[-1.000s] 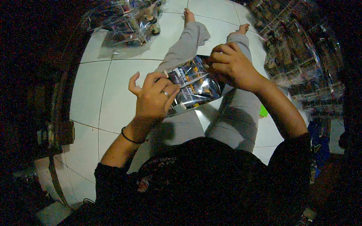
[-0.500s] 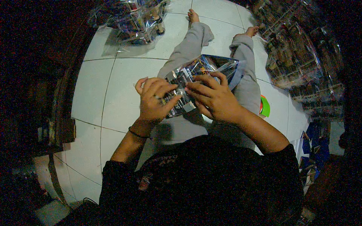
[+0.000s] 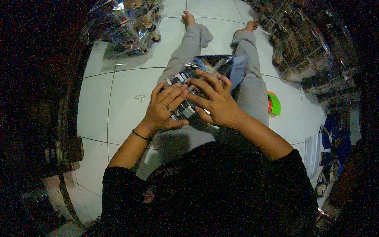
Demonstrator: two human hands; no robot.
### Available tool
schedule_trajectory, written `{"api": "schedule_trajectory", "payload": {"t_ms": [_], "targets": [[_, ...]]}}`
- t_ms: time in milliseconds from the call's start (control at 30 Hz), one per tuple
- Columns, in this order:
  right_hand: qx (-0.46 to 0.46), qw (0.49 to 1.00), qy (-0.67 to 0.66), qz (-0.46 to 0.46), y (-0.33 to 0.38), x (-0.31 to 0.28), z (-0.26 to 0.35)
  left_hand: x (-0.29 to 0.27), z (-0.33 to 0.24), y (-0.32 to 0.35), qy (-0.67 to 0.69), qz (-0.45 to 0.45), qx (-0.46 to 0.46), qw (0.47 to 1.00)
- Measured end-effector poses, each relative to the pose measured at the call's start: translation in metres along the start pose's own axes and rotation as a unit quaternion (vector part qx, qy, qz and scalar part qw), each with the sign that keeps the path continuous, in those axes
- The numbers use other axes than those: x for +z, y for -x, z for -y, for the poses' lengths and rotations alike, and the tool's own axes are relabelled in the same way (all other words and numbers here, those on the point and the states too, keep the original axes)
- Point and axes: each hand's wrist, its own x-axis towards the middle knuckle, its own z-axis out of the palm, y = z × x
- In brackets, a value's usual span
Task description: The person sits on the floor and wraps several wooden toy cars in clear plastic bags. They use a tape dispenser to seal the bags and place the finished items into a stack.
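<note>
A box-like package (image 3: 188,111) in clear, shiny plastic lies across my lap, dark with white and coloured print. Its far right end shows dark blue (image 3: 221,63). My left hand (image 3: 166,106) lies flat over the package's left end, fingers stretched out and thumb apart along the near side. Over the middle, my right hand (image 3: 219,100) holds the package with bent, spread fingers on top and the thumb at the near edge. The fingertips of both hands nearly meet. Much of the print is hidden under them.
A small clear scrap (image 3: 139,97) lies on the white tiled floor (image 3: 94,91). Bagged goods (image 3: 136,31) stand at the far left. Large plastic-covered stacks (image 3: 304,51) line the right. A green and orange object (image 3: 274,103) sits beside my right leg; blue pieces (image 3: 335,138) lie farther right.
My left hand has flattened from a bent-finger hold and now lies over the package's end. A small clear scrap now shows on the floor to the left. The view has shifted slightly.
</note>
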Motion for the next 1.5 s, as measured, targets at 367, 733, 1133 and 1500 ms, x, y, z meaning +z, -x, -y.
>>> {"api": "schedule_trajectory", "payload": {"t_ms": [367, 733, 1133, 1500], "targets": [[0.646, 0.687, 0.144, 0.3, 0.252, -0.019, -0.206, 0.039, -0.025, -0.006, -0.045, 0.009, -0.021, 0.999], [0.593, 0.736, -0.205, -0.255, 0.232, -0.099, -0.217, 0.049, -0.024, -0.008, -0.043, -0.053, -0.075, 0.995], [0.2, 0.949, -0.111, 0.219, -0.154, -0.079, -0.053, 0.043, -0.044, -0.009, -0.059, -0.015, -0.092, 0.994], [-0.117, 0.827, 0.039, 0.549, -0.243, -0.024, -0.1, 0.041, -0.038, -0.009, -0.052, -0.023, -0.062, 0.996]]}}
